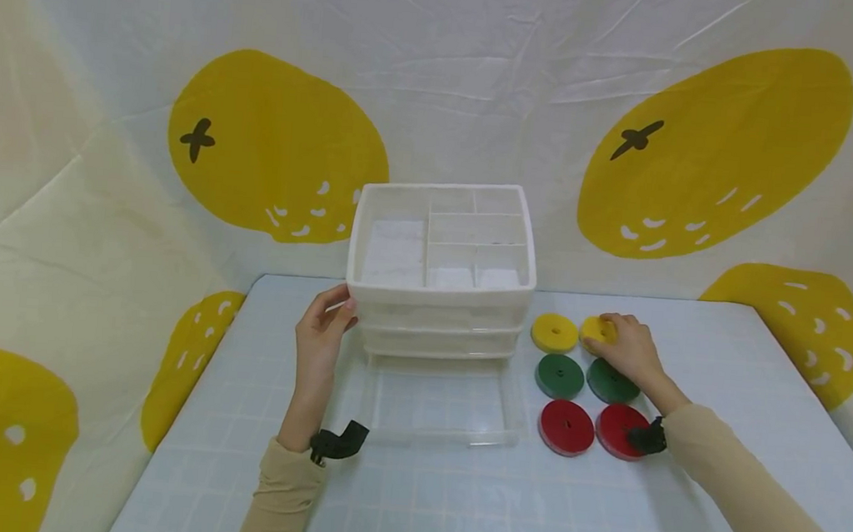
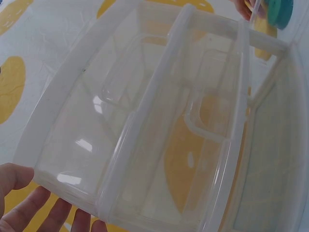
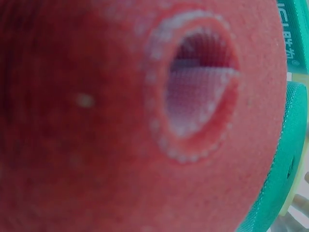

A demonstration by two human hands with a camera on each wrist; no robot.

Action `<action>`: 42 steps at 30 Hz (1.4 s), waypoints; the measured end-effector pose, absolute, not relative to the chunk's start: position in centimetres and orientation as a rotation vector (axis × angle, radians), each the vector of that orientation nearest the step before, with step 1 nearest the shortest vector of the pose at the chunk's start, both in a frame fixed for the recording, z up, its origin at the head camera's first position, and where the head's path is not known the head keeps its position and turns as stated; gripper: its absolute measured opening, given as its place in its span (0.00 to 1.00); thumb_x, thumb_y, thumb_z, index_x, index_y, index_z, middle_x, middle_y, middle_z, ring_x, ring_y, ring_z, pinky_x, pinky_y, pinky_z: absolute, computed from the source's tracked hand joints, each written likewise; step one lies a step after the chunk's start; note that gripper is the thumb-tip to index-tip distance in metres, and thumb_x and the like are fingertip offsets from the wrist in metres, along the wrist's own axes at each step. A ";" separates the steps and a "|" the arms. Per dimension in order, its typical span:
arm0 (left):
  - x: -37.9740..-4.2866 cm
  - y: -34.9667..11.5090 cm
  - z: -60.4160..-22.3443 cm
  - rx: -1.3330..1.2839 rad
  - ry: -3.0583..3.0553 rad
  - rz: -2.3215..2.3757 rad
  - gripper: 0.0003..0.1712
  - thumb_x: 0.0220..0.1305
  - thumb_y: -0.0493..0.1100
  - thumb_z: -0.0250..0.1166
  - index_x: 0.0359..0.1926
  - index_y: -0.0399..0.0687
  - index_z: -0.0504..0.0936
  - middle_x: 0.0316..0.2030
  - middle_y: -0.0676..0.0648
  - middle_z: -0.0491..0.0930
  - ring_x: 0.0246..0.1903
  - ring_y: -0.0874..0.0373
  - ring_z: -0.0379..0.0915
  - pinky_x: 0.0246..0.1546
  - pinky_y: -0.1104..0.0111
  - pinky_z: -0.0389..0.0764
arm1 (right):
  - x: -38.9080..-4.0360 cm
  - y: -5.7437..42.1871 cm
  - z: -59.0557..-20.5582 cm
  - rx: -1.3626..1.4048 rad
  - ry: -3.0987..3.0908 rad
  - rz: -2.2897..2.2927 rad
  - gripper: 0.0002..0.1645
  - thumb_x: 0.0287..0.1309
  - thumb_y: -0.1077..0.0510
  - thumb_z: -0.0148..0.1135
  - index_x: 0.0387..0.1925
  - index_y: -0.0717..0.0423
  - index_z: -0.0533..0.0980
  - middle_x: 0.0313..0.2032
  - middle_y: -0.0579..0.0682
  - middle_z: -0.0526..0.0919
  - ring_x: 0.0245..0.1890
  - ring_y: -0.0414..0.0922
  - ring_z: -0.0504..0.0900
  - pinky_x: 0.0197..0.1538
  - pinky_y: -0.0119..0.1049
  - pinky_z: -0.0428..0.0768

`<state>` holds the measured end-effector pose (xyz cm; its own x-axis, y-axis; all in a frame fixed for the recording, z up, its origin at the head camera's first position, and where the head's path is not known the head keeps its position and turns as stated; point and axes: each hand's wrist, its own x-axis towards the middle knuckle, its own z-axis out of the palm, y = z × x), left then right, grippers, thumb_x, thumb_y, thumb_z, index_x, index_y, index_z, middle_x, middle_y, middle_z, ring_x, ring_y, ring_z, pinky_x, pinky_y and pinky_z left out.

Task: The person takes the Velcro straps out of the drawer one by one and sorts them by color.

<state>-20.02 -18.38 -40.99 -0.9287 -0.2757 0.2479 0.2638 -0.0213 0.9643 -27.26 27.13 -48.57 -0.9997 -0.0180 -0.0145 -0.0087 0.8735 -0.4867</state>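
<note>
A white plastic drawer organizer [image 1: 440,300] stands at the back middle of the table, with a divided tray on top. Its clear bottom drawer [image 1: 443,436] is pulled out; in the left wrist view two upper drawers [image 2: 159,92] are pushed in. Fingertips of my left hand [image 1: 321,334] rest against the organizer's left side near its upper front corner. To the right, my right hand [image 1: 632,349] grips the far right yellow roll [image 1: 597,329] by its edge, partly covering it. Another yellow roll [image 1: 555,333] lies just left of it.
Two green rolls [image 1: 560,377] and two red rolls [image 1: 567,427] lie in rows nearer than the yellow ones. A red roll [image 3: 96,159] fills most of the right wrist view. Behind the table hangs a fruit-patterned cloth [image 1: 470,94].
</note>
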 end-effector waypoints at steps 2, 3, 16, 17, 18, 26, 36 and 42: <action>-20.0 -18.4 -41.0 0.010 -1.895 -2.009 0.19 0.63 0.48 0.65 0.53 0.47 0.80 0.48 0.53 0.78 0.44 0.59 0.75 0.52 0.64 0.82 | -27.2 27.1 -48.5 -0.025 3.020 -0.779 0.40 0.59 0.44 0.62 0.63 0.66 0.64 0.58 0.71 0.65 0.54 0.66 0.62 0.56 0.65 0.72; -20.0 -18.3 -41.0 0.011 -1.896 -2.009 0.19 0.63 0.48 0.65 0.53 0.48 0.80 0.48 0.52 0.78 0.44 0.59 0.75 0.52 0.65 0.82 | -27.2 27.1 -48.5 -0.027 3.018 -0.776 0.40 0.59 0.44 0.62 0.63 0.66 0.64 0.59 0.71 0.64 0.54 0.66 0.62 0.56 0.65 0.72; -19.9 -18.3 -41.0 0.013 -1.883 -2.021 0.18 0.63 0.46 0.65 0.53 0.47 0.80 0.48 0.52 0.77 0.44 0.58 0.76 0.52 0.64 0.82 | -26.4 26.9 -48.3 -0.053 2.988 -0.719 0.41 0.62 0.45 0.59 0.67 0.67 0.59 0.63 0.73 0.60 0.59 0.69 0.60 0.60 0.68 0.68; -19.9 -18.3 -41.0 0.017 -1.885 -2.020 0.18 0.63 0.46 0.65 0.53 0.47 0.80 0.48 0.52 0.77 0.44 0.58 0.76 0.52 0.64 0.82 | -26.2 26.8 -48.2 -0.056 2.993 -0.723 0.41 0.62 0.46 0.59 0.67 0.67 0.59 0.63 0.73 0.60 0.59 0.69 0.60 0.60 0.68 0.67; -19.9 -18.3 -41.0 0.019 -1.885 -2.022 0.18 0.63 0.46 0.65 0.53 0.47 0.79 0.48 0.52 0.77 0.44 0.58 0.76 0.52 0.64 0.82 | -26.0 26.8 -48.2 -0.060 3.002 -0.731 0.40 0.62 0.48 0.59 0.66 0.68 0.60 0.63 0.73 0.61 0.60 0.69 0.60 0.60 0.69 0.67; -20.0 -18.3 -41.1 0.007 -1.870 -2.022 0.18 0.63 0.45 0.65 0.53 0.46 0.80 0.47 0.52 0.78 0.44 0.59 0.76 0.50 0.66 0.82 | -24.1 25.8 -47.7 -0.155 3.066 -0.831 0.34 0.63 0.54 0.57 0.66 0.67 0.62 0.62 0.71 0.66 0.59 0.68 0.64 0.60 0.69 0.66; -19.9 -18.2 -41.0 0.008 -1.859 -2.029 0.19 0.63 0.45 0.65 0.54 0.46 0.79 0.47 0.53 0.78 0.45 0.57 0.76 0.51 0.65 0.82 | -20.7 23.7 -47.4 -0.240 3.001 -1.048 0.32 0.64 0.57 0.57 0.67 0.63 0.62 0.64 0.68 0.66 0.63 0.65 0.64 0.62 0.67 0.67; -19.9 -18.2 -41.0 0.017 -1.856 -2.029 0.19 0.63 0.44 0.65 0.54 0.46 0.79 0.47 0.54 0.78 0.46 0.56 0.76 0.51 0.65 0.82 | -18.9 22.3 -47.4 -0.298 2.993 -1.113 0.30 0.65 0.56 0.58 0.66 0.60 0.64 0.63 0.65 0.68 0.62 0.62 0.66 0.61 0.66 0.68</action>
<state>-19.90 -18.17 -41.00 -0.9243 -0.2896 0.2487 0.2735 -0.0478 0.9607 -18.90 22.34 -47.39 -0.9805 -0.1507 0.1258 -0.1962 0.7420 -0.6410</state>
